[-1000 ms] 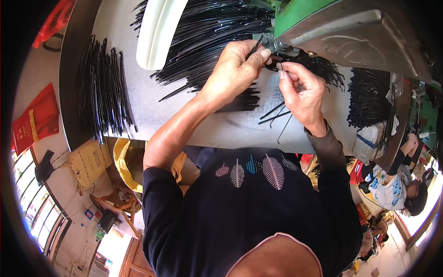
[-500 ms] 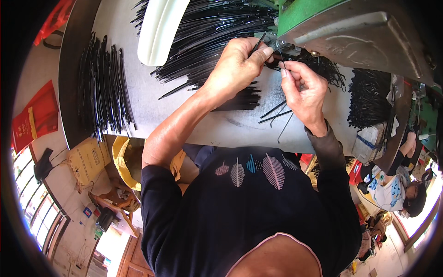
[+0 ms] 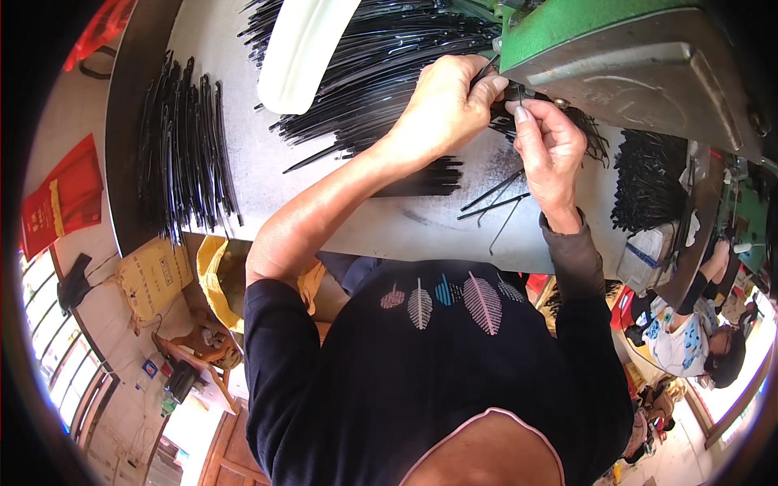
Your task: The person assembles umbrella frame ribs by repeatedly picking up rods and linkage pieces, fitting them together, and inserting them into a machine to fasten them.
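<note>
My left hand (image 3: 447,104) and my right hand (image 3: 549,147) meet at the lower edge of a green and grey machine (image 3: 624,57). Between them they pinch a thin black rod (image 3: 486,74) and a small dark part right under the machine's edge. My left hand's fingers are closed around the rod. The thumb and forefinger of my right hand press on the small part. A big heap of long black rods (image 3: 373,57) lies on the grey table (image 3: 267,170) just behind my left hand.
A second bundle of black rods (image 3: 188,154) lies at the table's left end. A white curved lamp shade (image 3: 304,49) hangs over the heap. Loose rods (image 3: 494,198) lie below my right hand, short black pieces (image 3: 648,182) at the right. Another person (image 3: 689,340) sits at the lower right.
Both hands have moved up and slightly right, closer under the machine's edge. The pinch on the rod stays the same.
</note>
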{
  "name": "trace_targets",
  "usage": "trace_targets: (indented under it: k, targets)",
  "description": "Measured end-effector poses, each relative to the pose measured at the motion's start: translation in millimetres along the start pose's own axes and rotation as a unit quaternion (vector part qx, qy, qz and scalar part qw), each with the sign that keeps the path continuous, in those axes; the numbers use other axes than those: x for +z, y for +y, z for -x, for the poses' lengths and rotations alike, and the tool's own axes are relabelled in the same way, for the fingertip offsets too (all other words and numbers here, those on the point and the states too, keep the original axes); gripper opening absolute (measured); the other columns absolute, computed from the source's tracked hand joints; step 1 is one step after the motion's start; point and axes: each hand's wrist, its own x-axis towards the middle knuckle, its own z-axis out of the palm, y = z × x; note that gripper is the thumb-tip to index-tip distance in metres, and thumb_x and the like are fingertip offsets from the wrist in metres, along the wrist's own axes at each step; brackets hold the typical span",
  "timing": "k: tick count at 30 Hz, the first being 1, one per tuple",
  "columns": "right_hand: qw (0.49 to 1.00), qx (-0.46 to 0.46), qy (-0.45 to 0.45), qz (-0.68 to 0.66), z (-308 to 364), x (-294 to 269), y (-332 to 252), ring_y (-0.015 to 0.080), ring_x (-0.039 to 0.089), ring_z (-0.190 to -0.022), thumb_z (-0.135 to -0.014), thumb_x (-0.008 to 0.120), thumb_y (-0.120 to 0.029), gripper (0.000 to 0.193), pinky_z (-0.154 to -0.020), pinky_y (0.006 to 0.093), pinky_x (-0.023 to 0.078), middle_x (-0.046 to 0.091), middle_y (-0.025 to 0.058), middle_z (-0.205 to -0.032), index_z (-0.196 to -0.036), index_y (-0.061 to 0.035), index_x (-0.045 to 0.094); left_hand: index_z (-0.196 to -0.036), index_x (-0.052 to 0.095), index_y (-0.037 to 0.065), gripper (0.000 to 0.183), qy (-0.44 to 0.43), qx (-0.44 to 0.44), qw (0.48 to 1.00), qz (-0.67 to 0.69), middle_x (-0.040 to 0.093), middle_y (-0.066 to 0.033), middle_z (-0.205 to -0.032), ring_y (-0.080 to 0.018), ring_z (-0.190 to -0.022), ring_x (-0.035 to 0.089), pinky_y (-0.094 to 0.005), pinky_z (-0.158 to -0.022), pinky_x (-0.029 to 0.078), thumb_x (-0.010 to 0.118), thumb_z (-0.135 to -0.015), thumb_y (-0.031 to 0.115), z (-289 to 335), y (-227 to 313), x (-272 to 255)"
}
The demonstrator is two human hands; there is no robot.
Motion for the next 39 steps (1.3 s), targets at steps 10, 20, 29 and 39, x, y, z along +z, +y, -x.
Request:
trace_targets:
  k: [10,20,29,39]
  targets:
    - [0.948,0.206,-0.099,-0.221,-6.6,-13.1,-5.9,0.003,0.035,-0.048,-0.094,0.055,-0.01,0.016,-0.043,0.0204,0.029,0.045,-0.0041,-0.056,-0.09,0.002,0.064,-0.084,0.055,0.005,0.022,-0.117,-0.254,0.946,0.161,0.052,-0.002,-0.06,-0.008,-0.047,0.04,-0.0235,-0.041,0.03,0.054,-0.093,0.025,2.3,18.4,-15.1]
    - [0.974,-0.018,-0.065,0.218,9.1,-56.3,-1.9,0.009,0.059,-0.06,-0.078,0.072,-0.002,0.01,-0.053,0.0231,0.045,0.062,0.0031,-0.076,-0.087,-0.0034,0.069,-0.084,0.053,0.004,0.019,-0.134,-0.083,0.986,0.058,0.048,0.0013,-0.057,-0.0056,-0.05,0.041,-0.0224,-0.047,0.032,0.052,-0.095,0.02,45.7,18.4,-18.8]
    - [0.849,-0.238,-0.134,0.451,8.6,-56.1,-0.8,0.0268,0.059,-0.066,-0.077,0.067,-0.005,0.012,-0.055,0.0381,0.046,0.053,0.0067,-0.076,-0.081,-0.0054,0.056,-0.089,0.058,0.004,0.015,-0.11,0.141,0.945,-0.275,0.063,-0.01,-0.067,-0.0288,-0.056,0.064,-0.0399,-0.051,0.05,0.062,-0.075,0.003,90.3,-4.7,36.2]
    - [0.955,-0.075,-0.064,0.279,16.5,-51.3,-8.2,0.0126,0.062,-0.062,-0.081,0.062,0.005,0.014,-0.054,0.0244,0.047,0.064,0.008,-0.083,-0.094,-0.0003,0.062,-0.1,0.052,0.0,0.023,-0.091,-0.042,0.994,-0.047,0.05,-0.0023,-0.063,-0.0091,-0.057,0.043,-0.0268,-0.051,0.038,0.064,-0.089,0.016,56.9,9.8,4.9]
